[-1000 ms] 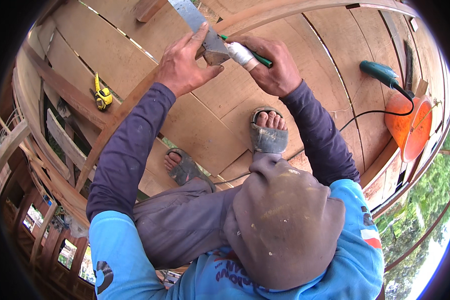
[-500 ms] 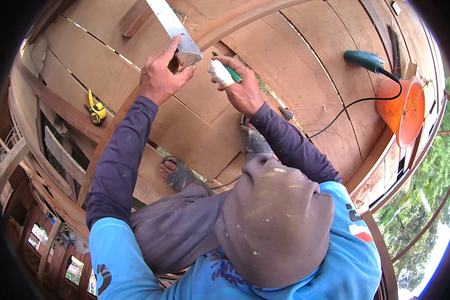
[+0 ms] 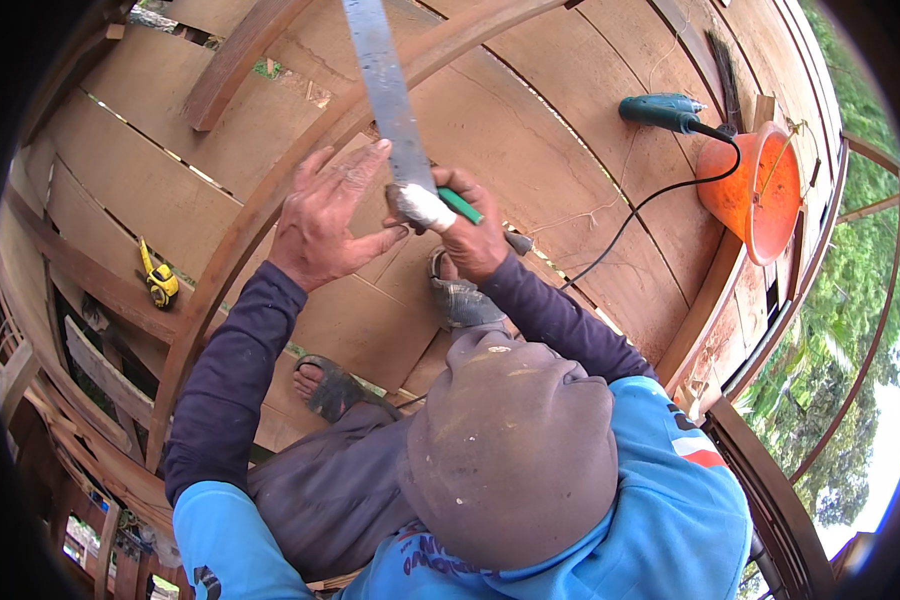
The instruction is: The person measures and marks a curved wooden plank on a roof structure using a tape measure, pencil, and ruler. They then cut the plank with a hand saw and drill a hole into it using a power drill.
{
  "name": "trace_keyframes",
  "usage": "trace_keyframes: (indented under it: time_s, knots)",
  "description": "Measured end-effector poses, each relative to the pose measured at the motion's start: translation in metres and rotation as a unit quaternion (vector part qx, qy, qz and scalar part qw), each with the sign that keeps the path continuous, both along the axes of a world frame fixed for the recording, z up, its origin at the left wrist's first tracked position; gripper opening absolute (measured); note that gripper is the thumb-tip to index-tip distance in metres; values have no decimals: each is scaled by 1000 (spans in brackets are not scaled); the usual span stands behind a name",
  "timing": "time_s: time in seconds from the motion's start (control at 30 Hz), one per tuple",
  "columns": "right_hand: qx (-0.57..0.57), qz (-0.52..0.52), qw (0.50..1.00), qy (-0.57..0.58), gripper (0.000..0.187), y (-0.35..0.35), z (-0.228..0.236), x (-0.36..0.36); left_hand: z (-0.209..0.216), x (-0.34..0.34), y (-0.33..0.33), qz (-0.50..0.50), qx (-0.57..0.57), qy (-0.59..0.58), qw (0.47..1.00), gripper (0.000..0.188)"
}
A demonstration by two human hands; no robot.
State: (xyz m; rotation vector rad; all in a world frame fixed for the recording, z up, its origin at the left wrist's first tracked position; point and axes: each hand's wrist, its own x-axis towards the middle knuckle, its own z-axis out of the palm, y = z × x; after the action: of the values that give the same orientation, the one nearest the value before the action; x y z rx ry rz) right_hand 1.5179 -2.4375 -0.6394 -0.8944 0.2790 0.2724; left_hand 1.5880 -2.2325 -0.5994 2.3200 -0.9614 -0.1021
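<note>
A long flat metal blade with a dark wooden end, which looks like a try square (image 3: 385, 90), slants up over a long wooden beam. My right hand (image 3: 475, 235) grips its near end and also holds a green pencil or marker (image 3: 460, 205). A white wrapping (image 3: 423, 207) covers one finger of that hand. My left hand (image 3: 325, 220) is open beside the blade, fingers stretched toward it and thumb near the wooden end. Whether its fingertips touch the blade I cannot tell. Under the hands runs the wooden beam (image 3: 255, 225), bent by the lens.
A yellow tape measure (image 3: 160, 285) lies at the left on the plank floor (image 3: 560, 150). Toward the right are a green corded power tool (image 3: 660, 112) and an orange bucket (image 3: 775, 190) on its side. A short timber (image 3: 235, 70) lies at the far left.
The square has passed from my left hand to my right, which still holds the green pencil. My left hand has let go and its fingers have spread. The view has shifted to the right.
</note>
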Motion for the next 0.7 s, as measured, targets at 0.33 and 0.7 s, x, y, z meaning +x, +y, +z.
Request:
trace_keyframes:
  time_s: [0.33, 0.7]
  knots:
    - [-329, -112, 937, 43, 20, -119, -17, -91, -31, 18, 53, 152, 127, -68, 978, 81]
    - [-418, -185, 887, 72, 17, -146, -59, -113, -36, 51, 66, 161, 216, 155, 950, 53]
